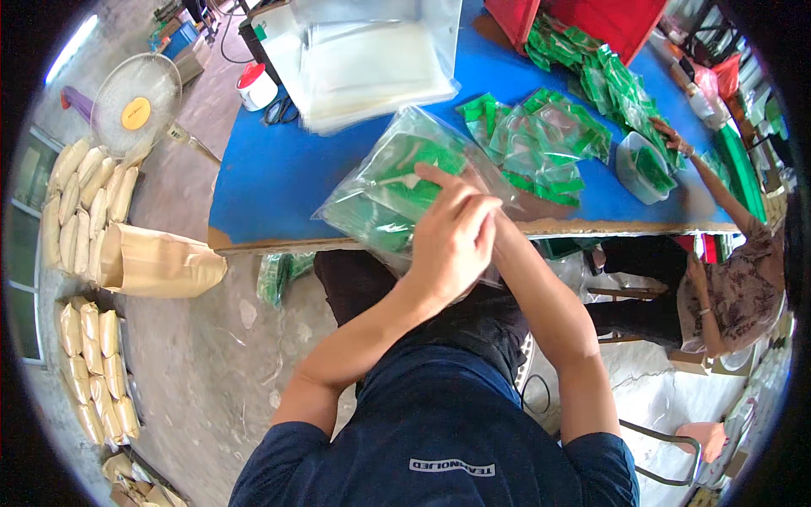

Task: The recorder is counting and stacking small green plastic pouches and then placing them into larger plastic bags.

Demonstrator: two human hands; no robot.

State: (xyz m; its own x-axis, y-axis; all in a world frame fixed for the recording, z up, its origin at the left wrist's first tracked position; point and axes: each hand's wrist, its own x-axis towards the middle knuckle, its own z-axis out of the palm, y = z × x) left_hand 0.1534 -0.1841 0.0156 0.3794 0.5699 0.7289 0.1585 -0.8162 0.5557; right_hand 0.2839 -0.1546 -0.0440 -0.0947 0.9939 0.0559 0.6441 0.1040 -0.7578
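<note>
A clear plastic bag (405, 182) with green packets inside lies at the table's near edge, in front of me. Across its right part reaches my left hand (456, 228), index finger stretched out over the bag, the other fingers loosely bent. My right hand (483, 179) is at the bag's right side, mostly hidden behind the left hand and shiny film, so its fingers do not show clearly. Just beyond lies a loose pile of small green-and-clear packets (541, 139). A stack of flat clear bags (376, 72) rests farther back to the left.
The blue table (270, 182) also bears a plastic tub (644, 169), a red bin (621, 25), a heap of green packets (604, 72) and a red-and-white container (255, 87). A co-worker (731, 287) sits at right. A fan (135, 106) and paper sack (160, 262) stand left.
</note>
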